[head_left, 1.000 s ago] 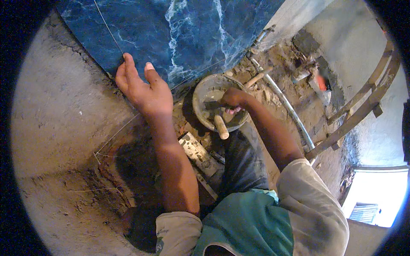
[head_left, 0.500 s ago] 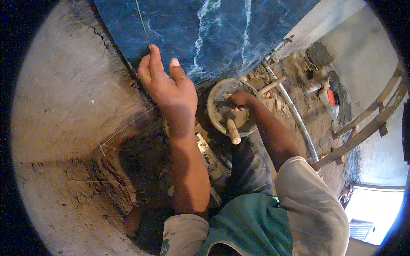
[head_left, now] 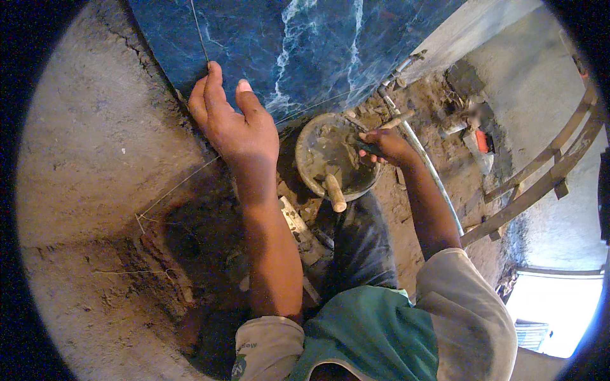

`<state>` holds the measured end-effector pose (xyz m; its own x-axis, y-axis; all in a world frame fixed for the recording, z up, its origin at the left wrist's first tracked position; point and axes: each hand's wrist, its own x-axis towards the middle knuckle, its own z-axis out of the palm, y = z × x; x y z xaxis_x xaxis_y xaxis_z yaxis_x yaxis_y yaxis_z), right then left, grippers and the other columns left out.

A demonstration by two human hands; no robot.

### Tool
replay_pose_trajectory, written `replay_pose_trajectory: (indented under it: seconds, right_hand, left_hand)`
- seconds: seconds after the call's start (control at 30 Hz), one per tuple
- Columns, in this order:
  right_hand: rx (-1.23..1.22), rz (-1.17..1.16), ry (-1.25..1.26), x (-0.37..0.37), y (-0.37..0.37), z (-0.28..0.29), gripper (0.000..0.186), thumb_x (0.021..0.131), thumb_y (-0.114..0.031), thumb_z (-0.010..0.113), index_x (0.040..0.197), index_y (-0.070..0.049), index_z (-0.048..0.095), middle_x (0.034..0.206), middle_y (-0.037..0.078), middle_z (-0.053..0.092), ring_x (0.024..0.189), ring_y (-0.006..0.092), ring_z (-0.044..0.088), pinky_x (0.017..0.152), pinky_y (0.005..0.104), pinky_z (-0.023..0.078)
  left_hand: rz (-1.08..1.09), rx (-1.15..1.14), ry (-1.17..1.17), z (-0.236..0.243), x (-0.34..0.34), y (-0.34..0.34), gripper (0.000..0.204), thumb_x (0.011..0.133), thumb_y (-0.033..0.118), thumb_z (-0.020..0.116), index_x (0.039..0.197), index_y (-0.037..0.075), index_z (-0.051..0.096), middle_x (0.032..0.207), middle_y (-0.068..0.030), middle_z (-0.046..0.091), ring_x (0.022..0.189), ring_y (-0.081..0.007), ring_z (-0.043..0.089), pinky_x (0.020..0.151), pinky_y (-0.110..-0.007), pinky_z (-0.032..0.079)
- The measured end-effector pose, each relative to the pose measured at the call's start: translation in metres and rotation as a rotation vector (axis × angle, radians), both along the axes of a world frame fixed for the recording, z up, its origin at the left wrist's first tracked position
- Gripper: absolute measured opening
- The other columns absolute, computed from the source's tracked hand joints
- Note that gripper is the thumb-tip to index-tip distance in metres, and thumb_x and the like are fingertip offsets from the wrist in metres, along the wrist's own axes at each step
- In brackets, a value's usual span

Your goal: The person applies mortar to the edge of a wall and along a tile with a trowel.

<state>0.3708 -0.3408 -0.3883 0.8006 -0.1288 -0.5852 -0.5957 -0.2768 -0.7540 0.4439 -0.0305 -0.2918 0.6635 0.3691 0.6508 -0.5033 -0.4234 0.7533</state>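
My left hand (head_left: 236, 132) is spread, thumb apart from fingers, at the lower left edge of the blue marbled slab (head_left: 251, 44), forefinger tip meeting the string (head_left: 199, 32). My right hand (head_left: 393, 146) is curled round a dark tool (head_left: 367, 147) inside the right rim of the mortar bucket (head_left: 303, 155), below the slab's lower edge.

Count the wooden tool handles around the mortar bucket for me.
2: one wooden handle leans over the near rim of the mortar bucket; another wooden handle juts beyond its right side, across the pale pipe. Others may be hidden, perhaps behind the right hand.
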Motion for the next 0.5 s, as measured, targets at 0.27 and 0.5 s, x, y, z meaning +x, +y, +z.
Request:
replay_pose_trajectory:
  seconds: [0.27, 0.5]
  right_hand:
    - [0.328, -0.336, -0.363, -0.068, 0.025, 0.045, 0.045, 0.094, -0.044, 0.056, 0.119, -0.008, 0.059, 0.085, 0.005, 0.067, 0.055, 0.0128, 0.058, 0.044, 0.0236, 0.046]
    - [0.579, -0.138, -0.668, -0.063, 0.08, 0.162, 0.059, 0.091, -0.046, 0.063, 0.129, -0.003, 0.05, 0.092, 0.012, 0.064, 0.067, 0.0177, 0.062, 0.048, 0.0233, 0.048]
  left_hand:
    - [0.043, -0.023, -0.018, -0.007, 0.0, 0.002, 0.042, 0.09, 0.011, 0.059, 0.13, 0.001, 0.054, 0.123, -0.0238, 0.052, 0.115, -0.0412, 0.05, 0.101, -0.049, 0.039]
    - [0.065, -0.149, 0.048, -0.005, -0.004, -0.005, 0.042, 0.088, 0.011, 0.064, 0.127, 0.002, 0.054, 0.125, -0.0239, 0.052, 0.118, -0.0413, 0.049, 0.103, -0.049, 0.038]
